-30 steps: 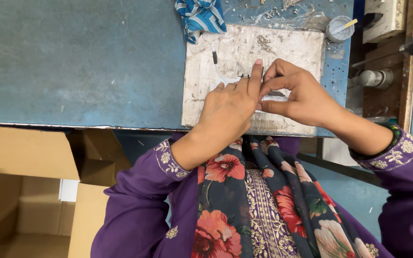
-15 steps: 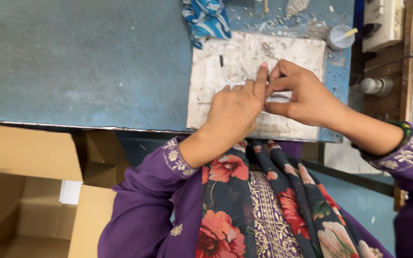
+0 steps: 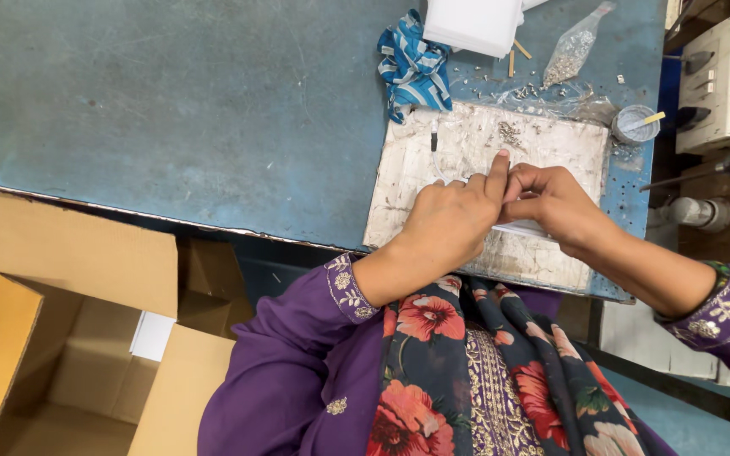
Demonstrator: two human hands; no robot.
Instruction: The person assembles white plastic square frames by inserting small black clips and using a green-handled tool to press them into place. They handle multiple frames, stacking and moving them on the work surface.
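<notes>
Far left, below the bench edge: open carton [image 3: 61,355], plain brown corrugated board, flaps folded out, a white slip [image 3: 152,336] lying inside, set low where a seated worker could drop things in without rising. Above it, blue bench [image 3: 171,110], painted top scuffed and speckled, bare across its left half. Further right, striped blue-and-white rag [image 3: 414,69], soft and crumpled, pushed to the back next to a white block [image 3: 473,24], smooth and square-edged. Then the work board [image 3: 433,203], a pale slab scarred and crusted with residue, probably laid down to spare the bench paint, with a thin clear tube [image 3: 435,152] curling across its upper left corner. On the board, left hand [image 3: 448,226], palm down, fingers curled close, forefinger stretched up and pressing against the right thumb. Right hand [image 3: 555,207], fingers pinched nearly shut over a small white strip [image 3: 521,230], flat and narrow, held low against the board, likely for steadiness; exact grip hidden behind the knuckles, so hard to tell how much each hand bears. Behind, a clear bag [image 3: 572,52] of tiny metal bits, some spilled nearby, and a small round pot [image 3: 635,123] with a stick in it, both within easy reach of the right hand
</notes>
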